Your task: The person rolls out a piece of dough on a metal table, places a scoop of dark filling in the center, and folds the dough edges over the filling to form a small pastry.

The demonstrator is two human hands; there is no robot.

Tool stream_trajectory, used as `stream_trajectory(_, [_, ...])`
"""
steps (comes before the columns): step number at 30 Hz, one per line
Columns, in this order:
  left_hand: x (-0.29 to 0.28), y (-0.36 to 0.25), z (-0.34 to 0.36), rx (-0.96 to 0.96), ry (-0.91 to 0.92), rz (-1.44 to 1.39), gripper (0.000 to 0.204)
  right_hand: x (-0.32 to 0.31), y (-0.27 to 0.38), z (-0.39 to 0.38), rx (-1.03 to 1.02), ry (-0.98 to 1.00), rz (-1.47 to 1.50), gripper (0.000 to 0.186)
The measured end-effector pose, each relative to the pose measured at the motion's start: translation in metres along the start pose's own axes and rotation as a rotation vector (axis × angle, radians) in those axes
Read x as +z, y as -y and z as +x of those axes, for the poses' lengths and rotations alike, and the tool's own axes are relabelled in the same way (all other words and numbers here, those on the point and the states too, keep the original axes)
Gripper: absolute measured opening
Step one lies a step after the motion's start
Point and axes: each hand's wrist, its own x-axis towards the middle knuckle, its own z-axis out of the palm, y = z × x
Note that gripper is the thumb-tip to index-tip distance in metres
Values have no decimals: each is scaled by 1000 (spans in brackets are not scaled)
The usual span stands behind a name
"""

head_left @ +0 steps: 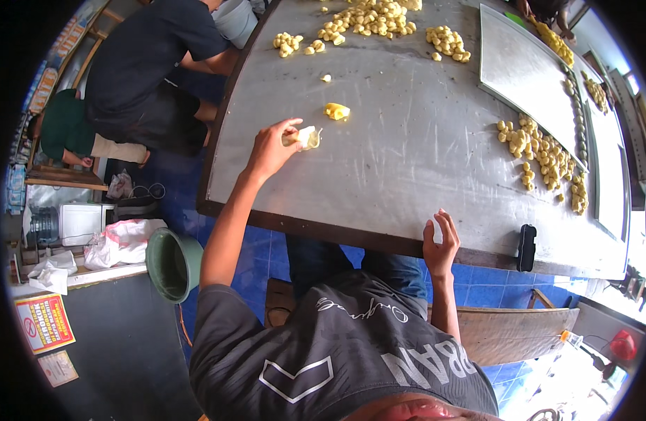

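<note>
My left hand reaches over the left part of the metal table. Its fingers are closed on a pale, crumpled piece, whitish and partly see-through; I cannot make out its exact kind. Just beyond it lies a yellow lump, apart from the hand, with a smaller pale yellow bit farther off. At the table's near edge is my right hand, its fingers apart and nothing in it.
Piles of small yellow dough-like pieces lie at the far side, with more pieces at right beside a large tray. A black oblong object sits on the near edge. Left are a green tub and a crouching person.
</note>
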Motion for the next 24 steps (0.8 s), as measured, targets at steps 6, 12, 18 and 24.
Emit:
stream_trajectory(6, [7, -22, -23, 389, -139, 439, 38, -1, -1, -2, -13, 1, -19, 20])
stream_trajectory(12, [-11, -60, -35, 264, -157, -153, 27, 10, 41, 50, -128, 214, 203, 38])
stream_trajectory(18, [-22, -105, -30, 47, -4, -962, 34, 62, 97, 132, -94, 525, 826, 69])
stream_trajectory(24, [-13, -108, -34, -128, 73, -1032, 33, 73, 114, 144, -229, 680, 756, 73])
